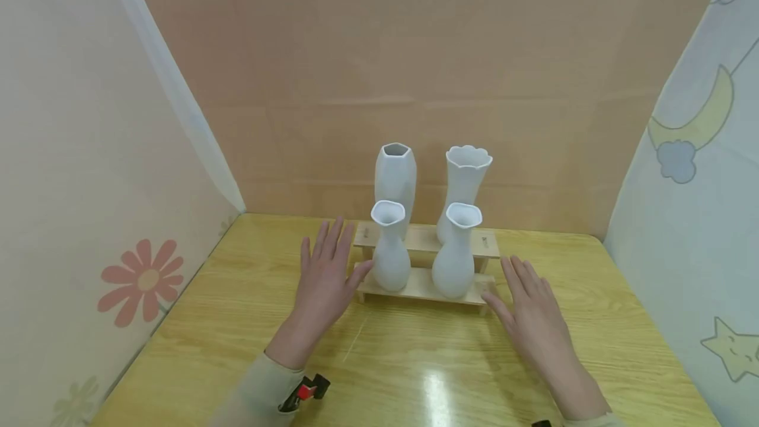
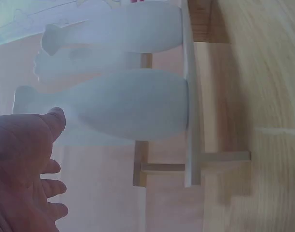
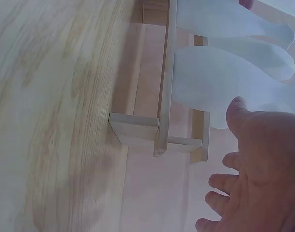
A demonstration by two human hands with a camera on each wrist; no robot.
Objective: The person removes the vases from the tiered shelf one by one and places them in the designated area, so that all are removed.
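A two-step wooden stand (image 1: 423, 285) bears white vases on both steps. On the lower step are a front left vase (image 1: 391, 262) and a front right vase (image 1: 454, 265), both round-bodied with flared mouths. Behind them, the upper step holds a faceted vase (image 1: 396, 173) on the left and a scalloped-rim vase (image 1: 466, 180) on the right. My left hand (image 1: 325, 282) is spread beside the stand's left end, its thumb near the front left vase. Off the right end is my right hand (image 1: 536, 315), fingers extended and thumb toward the stand. Neither hand holds anything.
The stand sits toward the back of a wood-grain table (image 1: 237, 321). An orange-tan cloth backdrop (image 1: 332, 84) rises behind it. Patterned cloth panels flank the table, with a red flower (image 1: 145, 280) on the left and a yellow moon (image 1: 705, 117) on the right.
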